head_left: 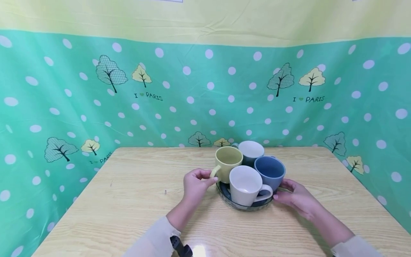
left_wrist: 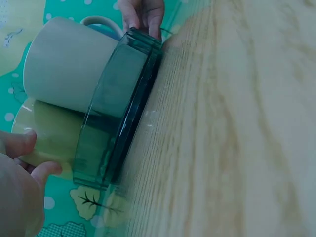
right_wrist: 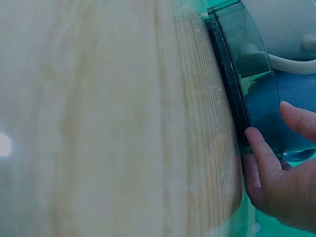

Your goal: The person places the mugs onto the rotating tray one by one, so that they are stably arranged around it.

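A round tray (head_left: 239, 207) with a see-through wall and a dark base sits on the table, bearing several mugs. In front is a white mug (head_left: 245, 187) with its handle to the right; left of it stands a yellow-green mug (head_left: 226, 162). A blue mug (head_left: 272, 171) is at the right, and a mug with a white inside (head_left: 252, 150) stands at the back. My left hand (head_left: 197, 184) pinches the yellow-green mug at its handle. Against the tray's right side, my right hand (right_wrist: 281, 170) grips the wall, fingers low at the base and thumb higher, beside the blue mug.
The wooden table (head_left: 144, 200) extends to both sides and in front of the tray. A green dotted curtain (head_left: 179, 107) with printed trees hangs behind and around the table. A black strap piece (head_left: 181, 246) is on the left wrist.
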A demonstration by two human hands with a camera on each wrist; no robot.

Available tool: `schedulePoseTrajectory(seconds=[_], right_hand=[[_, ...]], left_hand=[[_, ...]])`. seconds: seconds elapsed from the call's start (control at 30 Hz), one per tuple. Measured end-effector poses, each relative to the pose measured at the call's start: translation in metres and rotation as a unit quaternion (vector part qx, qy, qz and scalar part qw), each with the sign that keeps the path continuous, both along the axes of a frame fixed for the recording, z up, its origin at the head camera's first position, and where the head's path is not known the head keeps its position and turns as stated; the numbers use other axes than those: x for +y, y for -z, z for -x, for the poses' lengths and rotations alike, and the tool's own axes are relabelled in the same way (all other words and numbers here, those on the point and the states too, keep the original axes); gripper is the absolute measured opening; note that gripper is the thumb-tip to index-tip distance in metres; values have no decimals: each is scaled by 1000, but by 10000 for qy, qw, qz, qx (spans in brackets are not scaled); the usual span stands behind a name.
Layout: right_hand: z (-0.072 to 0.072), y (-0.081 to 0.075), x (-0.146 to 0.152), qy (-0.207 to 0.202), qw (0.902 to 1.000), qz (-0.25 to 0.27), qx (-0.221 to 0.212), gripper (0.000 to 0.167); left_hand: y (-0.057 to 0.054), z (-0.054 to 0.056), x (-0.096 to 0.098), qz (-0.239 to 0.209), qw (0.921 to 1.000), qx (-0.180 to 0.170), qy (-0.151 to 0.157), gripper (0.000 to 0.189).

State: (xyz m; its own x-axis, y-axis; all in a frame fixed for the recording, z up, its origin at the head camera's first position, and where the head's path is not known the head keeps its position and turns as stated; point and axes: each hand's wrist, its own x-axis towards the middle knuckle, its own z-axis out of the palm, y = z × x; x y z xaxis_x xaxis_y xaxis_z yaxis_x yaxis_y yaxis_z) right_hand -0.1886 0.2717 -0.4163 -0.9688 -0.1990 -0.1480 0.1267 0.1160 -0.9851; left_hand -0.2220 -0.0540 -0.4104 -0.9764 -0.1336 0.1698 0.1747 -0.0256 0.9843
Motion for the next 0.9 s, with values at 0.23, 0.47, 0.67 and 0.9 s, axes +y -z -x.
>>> schedulePoseTrajectory(seconds=[0.23,0.47,0.67,0.9], right_hand=[[1,1,1,7,9999,118,15,85],[1,0,1,-44,9998,174,-52,85],[4,-2,2,10,9999,-110,-16,80],[5,-2,6,-10,9998,-175,-33,78]], left_hand=[[-1,1,2,770,9964,-52,351,28],[-5,6,0,1291,9874,-192,890,32],[-8,9,-1,1703,9799,-239,1014,32],[-8,9,1,1763,9779,-230,1097,31]])
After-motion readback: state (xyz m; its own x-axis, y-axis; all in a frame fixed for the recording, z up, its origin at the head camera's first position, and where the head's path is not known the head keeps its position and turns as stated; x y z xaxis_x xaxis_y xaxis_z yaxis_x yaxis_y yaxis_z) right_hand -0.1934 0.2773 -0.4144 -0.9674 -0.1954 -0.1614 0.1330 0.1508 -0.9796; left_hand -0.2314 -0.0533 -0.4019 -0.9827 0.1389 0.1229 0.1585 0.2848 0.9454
